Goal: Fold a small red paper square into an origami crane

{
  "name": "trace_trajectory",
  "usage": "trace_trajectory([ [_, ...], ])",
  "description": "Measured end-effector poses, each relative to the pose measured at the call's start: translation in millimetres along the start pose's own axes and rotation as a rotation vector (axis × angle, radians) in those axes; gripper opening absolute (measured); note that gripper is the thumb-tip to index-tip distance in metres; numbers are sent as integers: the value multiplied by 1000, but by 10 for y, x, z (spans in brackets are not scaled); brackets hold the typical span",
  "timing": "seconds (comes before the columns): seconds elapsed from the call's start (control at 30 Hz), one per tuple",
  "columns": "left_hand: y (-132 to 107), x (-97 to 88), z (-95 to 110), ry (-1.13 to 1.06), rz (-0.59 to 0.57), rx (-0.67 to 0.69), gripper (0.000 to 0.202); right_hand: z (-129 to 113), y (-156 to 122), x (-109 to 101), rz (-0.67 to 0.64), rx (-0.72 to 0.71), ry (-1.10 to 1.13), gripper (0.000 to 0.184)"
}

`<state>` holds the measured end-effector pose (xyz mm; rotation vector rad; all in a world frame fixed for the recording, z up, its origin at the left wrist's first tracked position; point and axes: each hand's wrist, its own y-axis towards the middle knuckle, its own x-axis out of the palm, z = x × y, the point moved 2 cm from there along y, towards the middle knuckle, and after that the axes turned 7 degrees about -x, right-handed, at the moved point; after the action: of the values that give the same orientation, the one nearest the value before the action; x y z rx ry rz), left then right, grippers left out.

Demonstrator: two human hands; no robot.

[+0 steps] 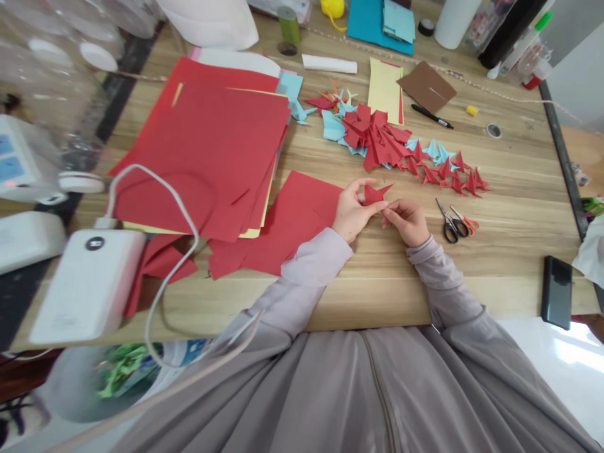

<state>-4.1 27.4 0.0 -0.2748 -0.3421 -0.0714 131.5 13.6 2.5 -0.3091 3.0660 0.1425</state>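
Both my hands hold a small folded red paper figure (376, 193) just above the wooden table (509, 251). My left hand (353, 212) pinches its left side, fingers curled round it. My right hand (408, 220) grips its lower right edge between thumb and fingers. A loose red paper sheet (292, 220) lies directly left of my left hand. Beyond my hands lies a pile of finished red and light-blue folded paper figures (391, 148).
A big stack of red sheets (207, 151) covers the left of the table. Scissors (453, 221) lie right of my right hand. A black phone (557, 290) sits near the right front edge. A white power bank (89, 283) with cable is at front left. A pen (431, 116), brown card and yellow paper lie at the back.
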Motion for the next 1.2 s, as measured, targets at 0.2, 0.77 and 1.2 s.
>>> trace_trajectory([
  [0.2,-21,15,37,-33,-23,-26,51,-11,-4,-4,-3,-8,-3,38],
  [0.77,-26,24,46,-34,29,4,43,-40,-8,19,-54,-48,-108,41],
  [1.2,24,-14,7,-54,78,22,48,-9,-15,27,-38,-57,-138,45],
])
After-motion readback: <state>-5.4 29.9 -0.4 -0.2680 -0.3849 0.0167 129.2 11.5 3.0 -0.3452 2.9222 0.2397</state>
